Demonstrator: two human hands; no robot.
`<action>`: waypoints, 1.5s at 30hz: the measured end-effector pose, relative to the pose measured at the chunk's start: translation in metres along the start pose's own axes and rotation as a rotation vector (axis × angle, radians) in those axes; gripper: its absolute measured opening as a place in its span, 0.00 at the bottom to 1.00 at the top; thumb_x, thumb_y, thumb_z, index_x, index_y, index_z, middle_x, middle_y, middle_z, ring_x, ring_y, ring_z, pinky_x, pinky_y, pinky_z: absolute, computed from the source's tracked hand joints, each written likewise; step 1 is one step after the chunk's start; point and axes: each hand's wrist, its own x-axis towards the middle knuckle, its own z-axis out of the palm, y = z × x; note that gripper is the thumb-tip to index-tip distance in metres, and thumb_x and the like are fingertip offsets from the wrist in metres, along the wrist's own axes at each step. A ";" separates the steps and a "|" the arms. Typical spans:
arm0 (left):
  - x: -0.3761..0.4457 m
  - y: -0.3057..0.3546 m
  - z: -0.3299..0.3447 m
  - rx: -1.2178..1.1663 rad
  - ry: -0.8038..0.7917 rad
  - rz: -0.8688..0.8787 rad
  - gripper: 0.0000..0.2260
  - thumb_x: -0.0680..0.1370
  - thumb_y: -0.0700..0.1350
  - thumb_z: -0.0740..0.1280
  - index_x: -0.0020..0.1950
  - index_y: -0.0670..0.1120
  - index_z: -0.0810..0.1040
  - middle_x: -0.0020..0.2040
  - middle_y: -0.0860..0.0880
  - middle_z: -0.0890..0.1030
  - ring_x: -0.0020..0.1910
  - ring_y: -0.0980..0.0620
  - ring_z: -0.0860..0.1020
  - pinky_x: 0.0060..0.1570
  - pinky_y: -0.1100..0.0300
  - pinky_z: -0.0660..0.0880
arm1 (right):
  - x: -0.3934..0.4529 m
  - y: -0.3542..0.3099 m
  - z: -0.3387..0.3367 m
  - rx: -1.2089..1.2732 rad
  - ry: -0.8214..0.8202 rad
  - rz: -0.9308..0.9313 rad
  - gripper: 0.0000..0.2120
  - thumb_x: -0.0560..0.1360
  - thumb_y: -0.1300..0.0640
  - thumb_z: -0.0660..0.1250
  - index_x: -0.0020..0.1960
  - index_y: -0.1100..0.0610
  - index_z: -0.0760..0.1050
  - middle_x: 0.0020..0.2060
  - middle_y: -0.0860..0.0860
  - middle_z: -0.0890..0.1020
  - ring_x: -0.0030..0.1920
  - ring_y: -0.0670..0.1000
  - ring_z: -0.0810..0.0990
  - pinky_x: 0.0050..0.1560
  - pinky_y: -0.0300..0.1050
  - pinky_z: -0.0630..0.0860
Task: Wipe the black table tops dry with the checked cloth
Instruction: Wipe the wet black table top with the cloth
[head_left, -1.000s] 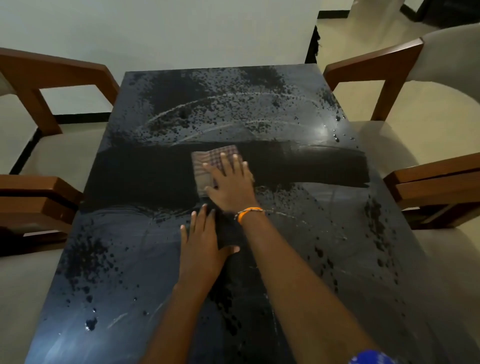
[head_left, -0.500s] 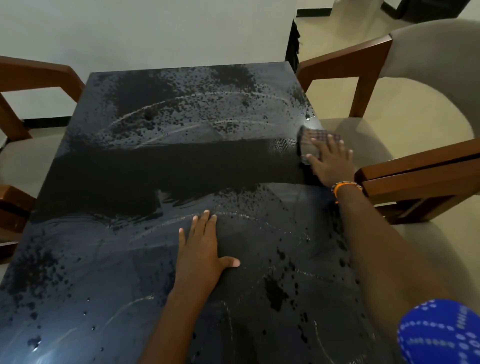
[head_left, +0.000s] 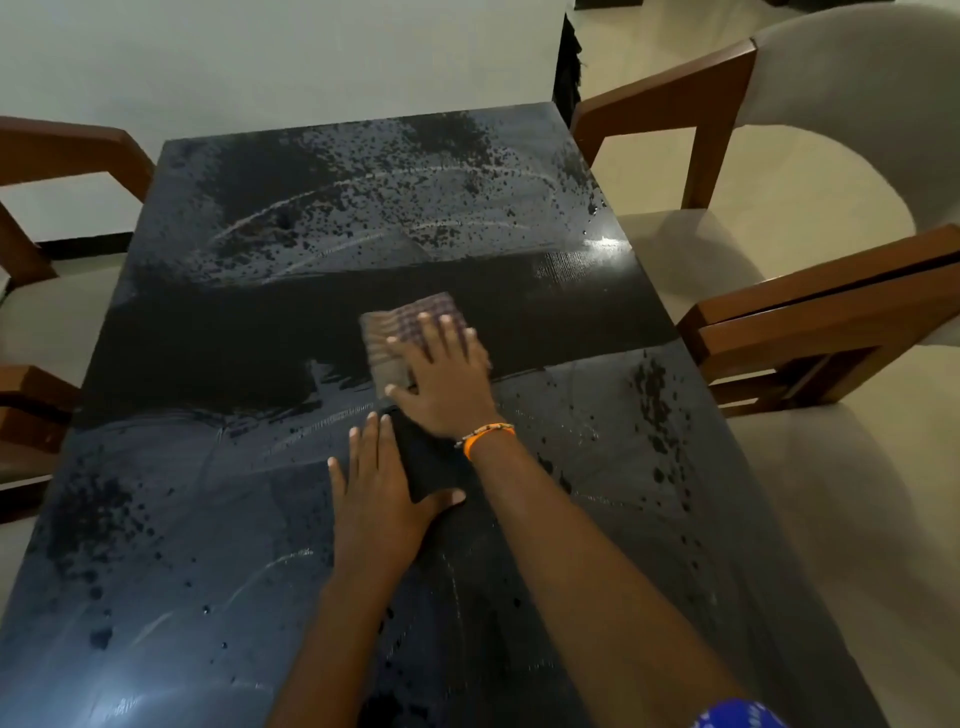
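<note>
Right hand (head_left: 441, 384) pressed flat on soft, limp cloth (head_left: 410, 332), left hand (head_left: 379, 488) splayed on wet table (head_left: 218, 332); cloth probably slides easily under palm pressure.

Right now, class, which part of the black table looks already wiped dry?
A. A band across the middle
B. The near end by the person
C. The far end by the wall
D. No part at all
A: a plain dark band runs across the middle of the table, level with the cloth under the right hand, while droplets speckle the far and near ends.
</note>
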 end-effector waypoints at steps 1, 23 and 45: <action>-0.005 -0.001 0.000 -0.009 -0.010 -0.018 0.49 0.69 0.63 0.68 0.76 0.44 0.41 0.78 0.47 0.43 0.76 0.48 0.41 0.73 0.47 0.39 | -0.002 -0.008 0.003 0.005 -0.025 -0.053 0.27 0.75 0.43 0.61 0.73 0.46 0.61 0.77 0.54 0.52 0.77 0.56 0.46 0.74 0.56 0.40; -0.020 -0.023 -0.010 -0.090 -0.011 0.056 0.42 0.73 0.58 0.67 0.77 0.45 0.47 0.78 0.49 0.45 0.77 0.50 0.42 0.72 0.45 0.38 | -0.088 0.089 -0.037 -0.145 0.156 0.405 0.27 0.77 0.44 0.58 0.74 0.47 0.57 0.77 0.56 0.51 0.77 0.59 0.47 0.75 0.59 0.43; -0.038 -0.278 -0.118 -0.212 0.139 -0.295 0.30 0.79 0.47 0.62 0.76 0.40 0.52 0.77 0.43 0.53 0.77 0.45 0.46 0.73 0.47 0.46 | 0.044 -0.303 0.111 -0.077 -0.110 -0.196 0.29 0.77 0.43 0.56 0.75 0.45 0.54 0.77 0.56 0.50 0.77 0.58 0.45 0.75 0.58 0.41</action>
